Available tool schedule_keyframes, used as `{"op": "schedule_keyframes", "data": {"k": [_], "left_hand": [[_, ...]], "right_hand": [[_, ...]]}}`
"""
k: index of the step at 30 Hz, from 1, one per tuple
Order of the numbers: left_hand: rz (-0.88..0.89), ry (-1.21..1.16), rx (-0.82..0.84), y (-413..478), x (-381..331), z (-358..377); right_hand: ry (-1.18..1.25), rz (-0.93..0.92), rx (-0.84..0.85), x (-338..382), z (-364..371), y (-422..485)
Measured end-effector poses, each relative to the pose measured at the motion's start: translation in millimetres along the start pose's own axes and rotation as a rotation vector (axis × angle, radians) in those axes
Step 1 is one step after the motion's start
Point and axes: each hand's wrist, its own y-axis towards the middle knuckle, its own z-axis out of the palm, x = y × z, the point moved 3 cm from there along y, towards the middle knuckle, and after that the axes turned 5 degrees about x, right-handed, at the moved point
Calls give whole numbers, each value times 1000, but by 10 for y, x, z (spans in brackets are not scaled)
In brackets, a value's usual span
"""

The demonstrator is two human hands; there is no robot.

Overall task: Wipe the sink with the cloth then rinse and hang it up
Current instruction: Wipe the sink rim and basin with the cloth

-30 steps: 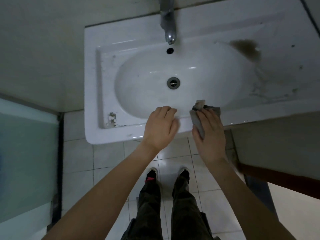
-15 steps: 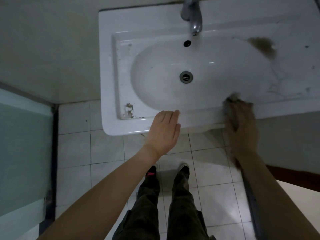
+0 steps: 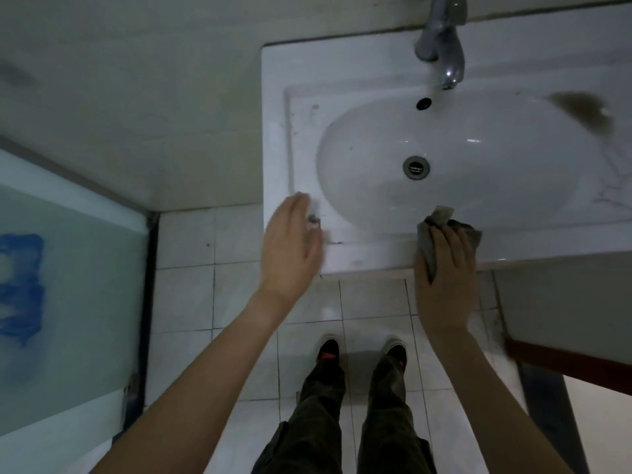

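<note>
A white sink [image 3: 369, 254] with an oval basin and a round drain [image 3: 416, 168] fills the upper right. My right hand [image 3: 444, 268] presses a grey cloth [image 3: 429, 248] flat on the sink's front rim, right of centre. My left hand [image 3: 290, 244] hovers with flat fingers over the front left corner of the rim and holds nothing. A chrome tap [image 3: 443, 46] stands at the back, with no water running.
A dark brown stain [image 3: 581, 111] marks the sink's right shelf. White floor tiles [image 3: 239, 302] and my two black shoes [image 3: 362, 350] lie below. A frosted glass panel [image 3: 61, 285] with blue marks stands at the left. A counter edge [image 3: 564, 302] is at the right.
My left hand has slid left along the front rim to the sink's left corner. My right hand with the cloth went right along the rim, then came back toward the middle. The view shifted left.
</note>
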Motion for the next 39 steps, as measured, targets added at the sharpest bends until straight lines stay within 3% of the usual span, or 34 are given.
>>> {"op": "schedule_keyframes", "data": {"k": [3, 6, 9, 13, 16, 18, 23, 29, 32, 35, 39], "left_hand": [[-366, -187, 0, 27, 476, -80], [-553, -556, 10, 104, 607, 5], [-586, -721, -30, 173, 696, 35], [-573, -717, 49, 159, 685, -21], [-558, -748, 92, 143, 679, -57], [-563, -812, 91, 120, 708, -88], [-629, -1035, 179, 145, 854, -128], [-681, -1374, 235, 126, 919, -48], [-761, -1628, 140, 109, 909, -21], [-752, -1565, 122, 105, 887, -8], [-739, -1224, 60, 92, 745, 48]], "right_hand": [[-113, -129, 82, 541, 307, -175], [-108, -258, 179, 1295, 767, -361], [-70, -274, 196, 1564, 941, -410], [-179, -438, 249, 1091, 686, -371], [-93, -227, 160, 676, 479, -338], [-59, -159, 104, 789, 521, -384], [-151, -622, 348, 1583, 995, -488], [-94, -684, 413, 1623, 1002, -244], [-71, -780, 461, 1746, 1084, 241], [-50, -806, 474, 1956, 1220, 1217], [-100, -706, 457, 2193, 1377, 2573]]}}
